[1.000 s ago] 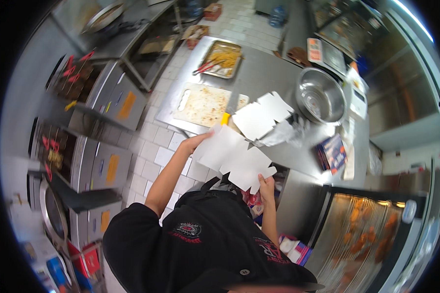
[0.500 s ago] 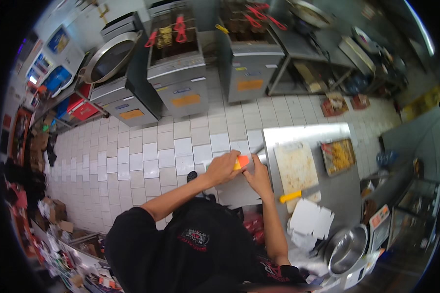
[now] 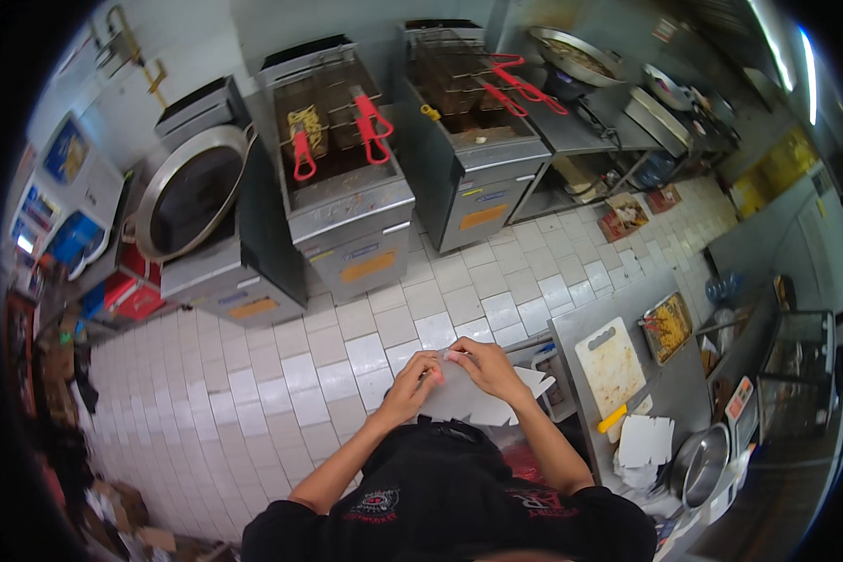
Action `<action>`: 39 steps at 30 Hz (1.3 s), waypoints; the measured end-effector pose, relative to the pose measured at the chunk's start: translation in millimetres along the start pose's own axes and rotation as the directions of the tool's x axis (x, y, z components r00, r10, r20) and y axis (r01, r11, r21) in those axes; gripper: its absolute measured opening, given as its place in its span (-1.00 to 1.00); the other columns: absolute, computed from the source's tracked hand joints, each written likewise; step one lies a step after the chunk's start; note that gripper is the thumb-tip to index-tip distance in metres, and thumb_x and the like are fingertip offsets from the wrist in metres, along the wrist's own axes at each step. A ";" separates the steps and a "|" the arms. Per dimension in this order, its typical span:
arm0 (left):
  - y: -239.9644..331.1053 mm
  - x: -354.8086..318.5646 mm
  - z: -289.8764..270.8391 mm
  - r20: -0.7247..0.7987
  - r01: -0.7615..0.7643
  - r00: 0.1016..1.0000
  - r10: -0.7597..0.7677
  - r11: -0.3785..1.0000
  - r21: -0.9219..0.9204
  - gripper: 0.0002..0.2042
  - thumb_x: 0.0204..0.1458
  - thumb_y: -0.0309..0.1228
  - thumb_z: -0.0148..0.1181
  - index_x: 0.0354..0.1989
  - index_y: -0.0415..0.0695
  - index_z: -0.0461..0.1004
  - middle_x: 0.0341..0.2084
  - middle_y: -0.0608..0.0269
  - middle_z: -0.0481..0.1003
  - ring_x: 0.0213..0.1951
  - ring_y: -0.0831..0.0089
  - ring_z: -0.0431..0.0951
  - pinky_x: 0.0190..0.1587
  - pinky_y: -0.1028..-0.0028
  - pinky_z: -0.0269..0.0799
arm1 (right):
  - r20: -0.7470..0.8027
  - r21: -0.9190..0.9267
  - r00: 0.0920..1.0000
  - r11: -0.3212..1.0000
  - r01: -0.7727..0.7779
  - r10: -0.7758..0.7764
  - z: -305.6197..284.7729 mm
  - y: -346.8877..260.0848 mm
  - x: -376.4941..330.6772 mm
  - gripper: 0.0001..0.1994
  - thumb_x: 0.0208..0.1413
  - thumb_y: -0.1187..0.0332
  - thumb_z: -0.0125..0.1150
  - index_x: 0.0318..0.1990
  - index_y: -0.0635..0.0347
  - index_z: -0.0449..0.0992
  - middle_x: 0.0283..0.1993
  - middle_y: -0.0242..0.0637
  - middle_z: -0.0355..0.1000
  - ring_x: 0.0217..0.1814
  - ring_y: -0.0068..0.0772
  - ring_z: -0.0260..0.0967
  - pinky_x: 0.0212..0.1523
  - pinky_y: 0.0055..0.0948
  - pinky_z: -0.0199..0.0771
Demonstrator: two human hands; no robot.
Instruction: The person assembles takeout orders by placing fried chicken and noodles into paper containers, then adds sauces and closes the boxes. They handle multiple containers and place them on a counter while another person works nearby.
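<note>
My left hand (image 3: 410,386) and my right hand (image 3: 484,368) meet in front of my body, fingers bent in a pinch. A small pale bit (image 3: 446,355) shows between the fingertips; its kind is too small to make out. Something orange-pink (image 3: 437,375) peeks out by my left fingers, mostly hidden. Below both hands is a flat white-grey sheet (image 3: 473,405), like cardboard, with a notched right edge. Whether the fingers grip its far edge, I cannot tell.
To my right, a steel table (image 3: 585,328) bears a cutting board (image 3: 609,361), a yellow-handled knife (image 3: 613,418), a tray of fried food (image 3: 667,328), white card pieces (image 3: 645,440) and a steel bowl (image 3: 701,466). Ahead stand fryers (image 3: 351,229) with red-handled baskets and a large wok (image 3: 193,192).
The view has tilted up toward the fryers. The orange and yellow object held between my hands is now mostly out of sight, and my fingertips have come together.
</note>
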State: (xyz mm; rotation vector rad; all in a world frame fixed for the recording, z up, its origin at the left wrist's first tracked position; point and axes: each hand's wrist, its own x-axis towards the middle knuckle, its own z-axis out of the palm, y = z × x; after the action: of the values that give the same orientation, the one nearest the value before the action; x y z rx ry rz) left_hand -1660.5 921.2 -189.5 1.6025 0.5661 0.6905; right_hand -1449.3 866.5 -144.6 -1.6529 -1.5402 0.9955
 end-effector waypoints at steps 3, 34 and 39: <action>5.2 28.3 -19.1 -0.101 -0.075 0.993 0.063 0.991 -0.112 -0.82 0.23 -0.46 0.30 -0.24 -0.18 0.37 -0.05 0.13 0.60 -0.13 0.40 0.56 0.04 0.39 0.48 | -0.032 0.142 0.999 0.990 0.010 -0.006 -1.9 -21.6 21.3 -0.78 0.34 0.26 0.21 -0.11 0.25 0.59 -0.15 -0.19 0.60 -0.11 -0.28 0.56 -0.04 -0.35 0.52; 17.3 714.3 236.8 0.704 -0.322 0.707 0.070 0.918 0.232 -0.86 -0.03 -0.57 0.40 -0.36 -0.28 0.53 -0.41 0.16 0.63 -0.30 0.34 0.65 -0.13 0.39 0.53 | -0.963 -0.089 0.264 0.877 -0.471 0.044 -448.1 191.7 158.6 -0.73 0.11 0.55 0.25 -0.02 0.15 0.55 0.01 -0.16 0.50 -0.18 -0.09 0.55 -0.26 -0.27 0.59; -23.2 826.1 364.5 0.674 -0.136 0.732 0.103 0.991 -0.004 -0.85 -0.07 -0.56 0.44 -0.40 -0.31 0.55 -0.54 0.20 0.57 -0.39 0.60 0.56 -0.27 0.51 0.47 | -0.928 -0.277 0.372 0.683 -0.675 -0.010 -546.7 269.0 195.1 -0.65 0.14 0.47 0.23 0.11 0.11 0.50 -0.04 -0.12 0.53 -0.18 -0.02 0.55 -0.23 -0.16 0.56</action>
State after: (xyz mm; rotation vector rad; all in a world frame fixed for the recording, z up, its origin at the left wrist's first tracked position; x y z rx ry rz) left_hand -820.8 1251.3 -146.1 1.8006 -0.0667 0.1416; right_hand -837.8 1054.0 -126.2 -2.4760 -0.7156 -0.4342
